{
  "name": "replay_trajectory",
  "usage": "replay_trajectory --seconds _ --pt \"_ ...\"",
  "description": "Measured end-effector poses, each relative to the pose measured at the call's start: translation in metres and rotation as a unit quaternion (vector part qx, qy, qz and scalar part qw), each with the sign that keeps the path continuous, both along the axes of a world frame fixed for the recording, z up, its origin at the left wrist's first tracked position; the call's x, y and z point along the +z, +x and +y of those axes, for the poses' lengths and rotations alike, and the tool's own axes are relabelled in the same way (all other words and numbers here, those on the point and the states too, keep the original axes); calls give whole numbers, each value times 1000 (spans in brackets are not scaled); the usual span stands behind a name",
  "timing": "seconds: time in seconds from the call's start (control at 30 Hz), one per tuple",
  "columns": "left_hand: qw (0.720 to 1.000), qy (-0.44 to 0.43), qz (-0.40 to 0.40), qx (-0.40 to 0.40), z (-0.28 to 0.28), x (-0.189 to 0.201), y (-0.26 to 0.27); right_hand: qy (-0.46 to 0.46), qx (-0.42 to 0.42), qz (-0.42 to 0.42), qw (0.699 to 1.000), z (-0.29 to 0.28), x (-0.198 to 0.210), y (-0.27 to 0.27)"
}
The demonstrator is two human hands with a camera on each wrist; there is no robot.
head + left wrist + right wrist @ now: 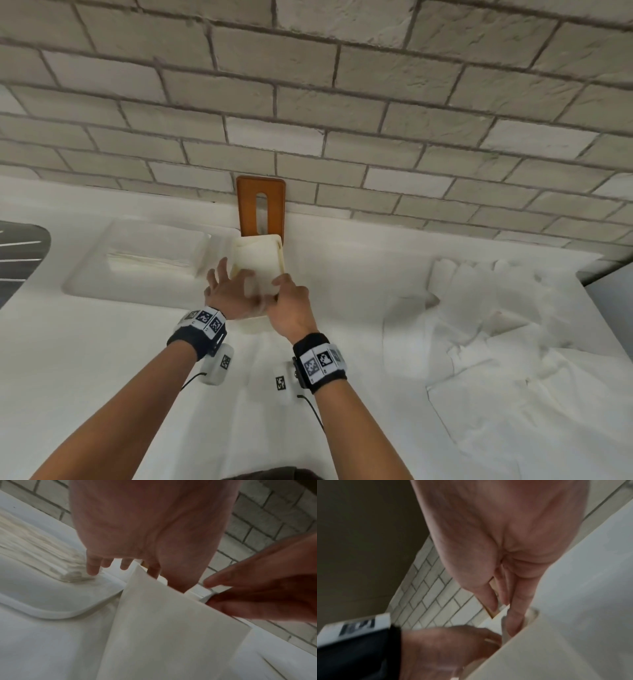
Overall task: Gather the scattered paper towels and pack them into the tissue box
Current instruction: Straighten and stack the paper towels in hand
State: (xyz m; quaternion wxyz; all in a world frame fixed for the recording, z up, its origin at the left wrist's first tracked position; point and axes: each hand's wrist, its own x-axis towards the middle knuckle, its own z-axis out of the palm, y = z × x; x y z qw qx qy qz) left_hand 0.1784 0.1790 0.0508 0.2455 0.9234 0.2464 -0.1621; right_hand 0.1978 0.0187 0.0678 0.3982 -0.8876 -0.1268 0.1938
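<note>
The white tissue box (258, 260) stands open on the white table near the brick wall. Its orange slotted lid (246, 205) leans upright on the wall behind it. My left hand (227, 291) hovers over the box's near left corner with its fingers spread and holds nothing. My right hand (289, 301) grips the box's near right rim. In the left wrist view the right hand (265, 588) has its thumb over the box wall (171, 628) and its fingers on the outer face. Loose white paper towels (479, 325) lie crumpled on the table at right.
A shallow white tray (85, 274) sits left of the box, with a flat stack of folded towels (147, 260) in it. A dark object (20, 250) shows at the far left edge. The table ends at right, behind the scattered towels.
</note>
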Motion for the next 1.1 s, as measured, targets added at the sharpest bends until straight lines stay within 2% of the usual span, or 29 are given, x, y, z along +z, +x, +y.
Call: replay_trajectory --seconds 0.1,0.17,0.23,0.3,0.4,0.47,0.57,0.67,0.73,0.8,0.87,0.9,0.97,1.1 --pt "996 18 -84 12 -8 2 -6 49 -85 -132 986 -55 -4 8" --pt "980 35 -193 8 -20 5 -15 32 -170 -230 958 -108 -21 17" --pt "954 33 -298 -6 -40 8 -25 -25 -262 -276 924 -161 -43 27" --pt "938 0 -346 -18 -65 11 -33 -110 -335 -229 908 -200 -63 34" --pt "929 -54 -362 -56 -106 13 -43 -161 -367 -65 914 -242 -84 37" --pt "926 -110 -348 -93 -133 8 -47 -106 -347 0 932 -256 -86 35" --pt "930 -210 -282 -104 -167 -5 -46 36 -305 -5 952 -262 -68 23" --pt "939 -277 -188 -72 -197 -7 -45 198 -253 5 947 -256 -36 -3" --pt "915 -362 -179 -29 -216 -1 -42 288 -210 28 934 -253 -17 -22" --pt "868 -452 -207 16 -229 5 -39 326 -187 52 925 -252 -8 -36" --pt "844 -473 -253 19 -237 10 -36 350 -172 85 917 -252 -7 -43" --pt "843 -466 -269 8 -239 10 -35 369 -164 109 908 -253 -9 -45" --pt "846 -451 -284 -11 -241 11 -35 432 -152 168 873 -255 -11 -49" --pt "862 -421 -281 18 -231 3 -35 554 -199 257 766 -259 -11 -55"
